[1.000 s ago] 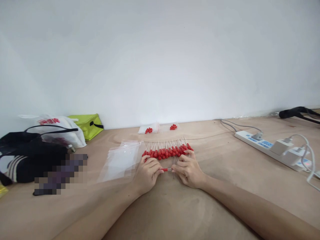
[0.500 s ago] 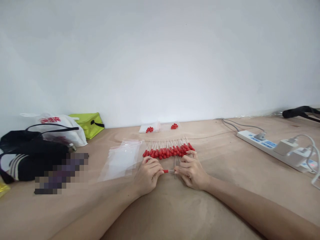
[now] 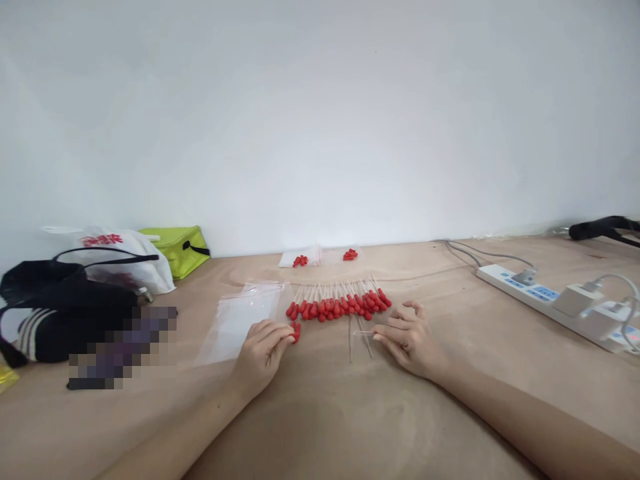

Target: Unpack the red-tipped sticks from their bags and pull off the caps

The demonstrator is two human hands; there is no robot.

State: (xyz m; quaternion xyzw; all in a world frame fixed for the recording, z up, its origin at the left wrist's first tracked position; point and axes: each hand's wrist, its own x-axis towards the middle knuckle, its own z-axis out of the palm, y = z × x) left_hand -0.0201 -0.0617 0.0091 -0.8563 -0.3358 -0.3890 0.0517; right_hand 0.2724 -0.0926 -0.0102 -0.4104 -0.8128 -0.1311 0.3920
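My left hand (image 3: 264,350) pinches a red rubber bulb (image 3: 297,333) between thumb and fingers, beside the flat clear bags. Between the thumb and forefinger of my right hand (image 3: 413,339) is a thin clear tube (image 3: 362,333), pointing left. The bulb and the tube are apart. Just beyond my hands lies a fanned row of droppers (image 3: 336,305), their red bulbs toward me and pale stems toward the wall. Two loose thin tubes (image 3: 351,343) lie on the table, with the held tube in front of them.
Flat clear zip bags (image 3: 245,320) lie left of the row. Farther back, red bulbs (image 3: 300,261) and more red bulbs (image 3: 350,255) rest on small bags. At left are a black bag (image 3: 75,333), a white plastic bag (image 3: 150,270) and a green case (image 3: 183,250); at right, a power strip (image 3: 515,285).
The red bulb and the clear tube, end to end between my hands before, are now separated. My left hand has moved left with the bulb, my right hand to the right with the tube.
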